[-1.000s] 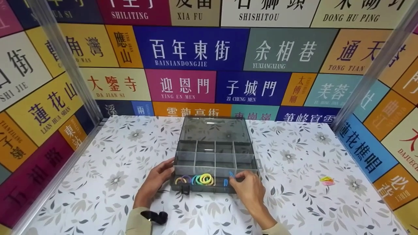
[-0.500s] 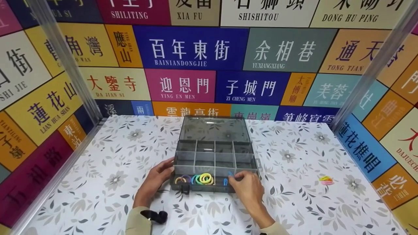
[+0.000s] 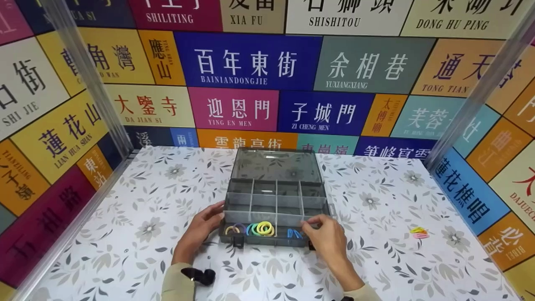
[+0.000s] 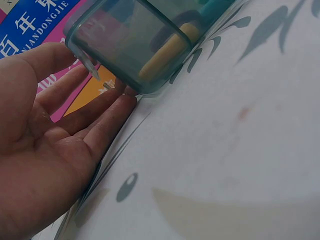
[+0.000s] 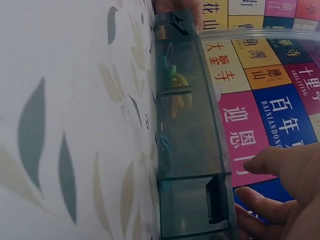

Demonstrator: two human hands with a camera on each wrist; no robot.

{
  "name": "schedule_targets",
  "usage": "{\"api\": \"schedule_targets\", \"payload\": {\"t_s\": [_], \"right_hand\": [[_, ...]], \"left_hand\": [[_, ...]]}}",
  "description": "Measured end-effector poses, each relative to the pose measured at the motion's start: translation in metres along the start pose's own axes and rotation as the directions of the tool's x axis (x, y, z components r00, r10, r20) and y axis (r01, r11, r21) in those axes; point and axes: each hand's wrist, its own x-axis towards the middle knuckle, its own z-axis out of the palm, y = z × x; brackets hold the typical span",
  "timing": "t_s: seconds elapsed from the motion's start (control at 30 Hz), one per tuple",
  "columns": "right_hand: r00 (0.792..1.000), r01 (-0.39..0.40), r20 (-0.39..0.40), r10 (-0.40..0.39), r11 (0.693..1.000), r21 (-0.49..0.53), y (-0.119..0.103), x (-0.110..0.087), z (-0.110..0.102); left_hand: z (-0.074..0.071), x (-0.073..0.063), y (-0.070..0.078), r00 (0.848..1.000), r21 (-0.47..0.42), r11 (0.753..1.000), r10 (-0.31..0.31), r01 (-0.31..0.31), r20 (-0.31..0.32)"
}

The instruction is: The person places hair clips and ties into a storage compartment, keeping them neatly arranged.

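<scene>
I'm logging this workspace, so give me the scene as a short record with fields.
container: grey box on the table
lid state: lid open, at the box's far side
contents: coloured rings and blue clips in the front row, clips to the right
loose items: small yellow and pink pieces right of the box
left side: left hand touching the box
right side: right hand near the front right corner, holding nothing visible

glossy translucent plastic box (image 3: 277,216), smooth matt tabletop (image 3: 234,276), matt cloth sleeve (image 3: 177,283), smooth-looking rings (image 3: 258,229), glossy clear post (image 3: 99,89)
</scene>
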Motion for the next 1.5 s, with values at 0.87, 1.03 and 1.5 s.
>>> {"api": "schedule_targets", "payload": {"t_s": [0.87,1.03,1.5], "right_hand": [[0.999,0.015,-0.033,-0.012,0.995,0.099,0.040,0.034,-0.058],[0.999,0.011,-0.047,-0.006,0.996,0.087,0.058,0.041,-0.070],[0.992,-0.102,0.071,0.101,0.995,0.017,0.127,0.064,-0.118]], "left_hand": [[-0.002,-0.004,-0.001,1.000,0.025,0.999,0.027,-0.027,0.010],[-0.003,-0.004,-0.002,0.999,0.038,0.999,0.030,-0.030,0.015],[-0.002,-0.002,0.000,1.000,0.013,1.000,0.024,-0.024,0.020]]}}
